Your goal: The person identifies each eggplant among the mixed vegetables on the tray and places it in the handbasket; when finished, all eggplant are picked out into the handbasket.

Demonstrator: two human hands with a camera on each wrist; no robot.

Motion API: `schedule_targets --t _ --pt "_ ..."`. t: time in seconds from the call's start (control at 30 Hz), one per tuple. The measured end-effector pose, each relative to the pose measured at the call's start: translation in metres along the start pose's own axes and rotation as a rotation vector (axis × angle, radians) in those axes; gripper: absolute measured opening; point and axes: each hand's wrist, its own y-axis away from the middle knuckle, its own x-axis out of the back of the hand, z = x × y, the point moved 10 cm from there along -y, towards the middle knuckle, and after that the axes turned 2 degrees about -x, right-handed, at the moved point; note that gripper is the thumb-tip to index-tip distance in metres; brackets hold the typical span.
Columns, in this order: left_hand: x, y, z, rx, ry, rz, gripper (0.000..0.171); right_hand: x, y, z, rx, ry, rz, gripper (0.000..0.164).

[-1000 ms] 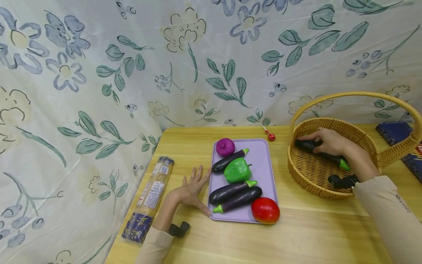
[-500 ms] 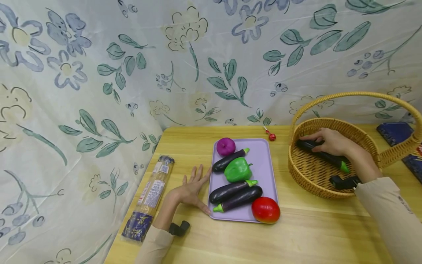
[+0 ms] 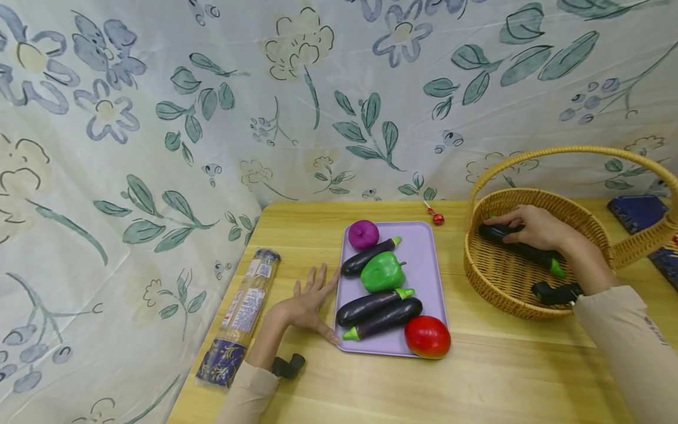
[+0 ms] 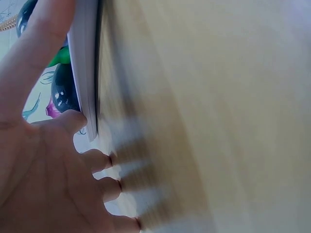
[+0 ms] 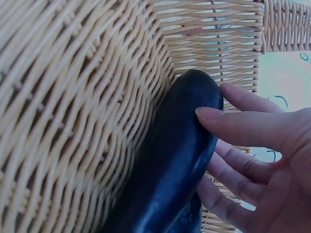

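In the head view my right hand (image 3: 542, 231) reaches into a wicker basket (image 3: 479, 285) and holds a dark eggplant (image 3: 536, 255) with a green stem. The right wrist view shows the thumb on one side of this eggplant (image 5: 170, 150) and the fingers on the other; a second dark shape (image 5: 190, 218) lies close behind it. My left hand (image 3: 304, 309) is spread flat on the table, thumb and index finger touching the left edge of a lilac tray (image 3: 421, 259). On the tray are three eggplants (image 3: 365, 310), a green pepper (image 3: 382, 272), a purple onion (image 3: 363, 235) and a red tomato-like fruit (image 3: 427, 337).
A pack of noodles (image 3: 246, 306) lies along the table's left edge. A red lollipop (image 3: 437, 218) lies at the back between tray and basket. The basket's tall handle (image 3: 572, 151) arches over the right arm. A dark blue packet (image 3: 638, 212) sits to the right.
Nearly nothing moves: the right hand stays on the eggplant in the basket and the left hand stays at the tray. The whole head view drifts very slightly.
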Motion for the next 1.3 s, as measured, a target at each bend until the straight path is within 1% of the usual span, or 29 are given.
schedule_targets --t 0.1,0.3,0.47,0.83,1.0,1.13,1.3 --pt "0.000 0.000 0.000 -0.001 0.003 0.000 0.147 0.001 0.001 0.000 -0.003 0.007 0.003 0.049" --pt "0.000 -0.001 0.001 -0.005 0.010 0.007 0.147 0.001 0.002 0.003 -0.021 -0.030 0.004 0.048" --pt "0.000 0.000 0.001 -0.007 0.005 0.003 0.147 0.002 0.001 0.004 -0.027 -0.013 0.008 0.046" --pt "0.002 0.001 0.002 -0.006 -0.001 0.008 0.147 0.006 0.002 0.000 0.026 0.019 0.040 0.045" --pt "0.001 0.001 0.001 -0.005 0.003 0.001 0.147 0.005 0.003 0.000 0.016 0.006 0.031 0.046" --pt "0.001 0.000 0.001 -0.006 -0.001 0.005 0.148 0.006 0.004 -0.004 0.025 0.019 0.034 0.046" --pt "0.000 0.000 0.000 -0.004 -0.001 0.002 0.148 0.008 0.011 -0.017 0.040 0.029 0.021 0.046"
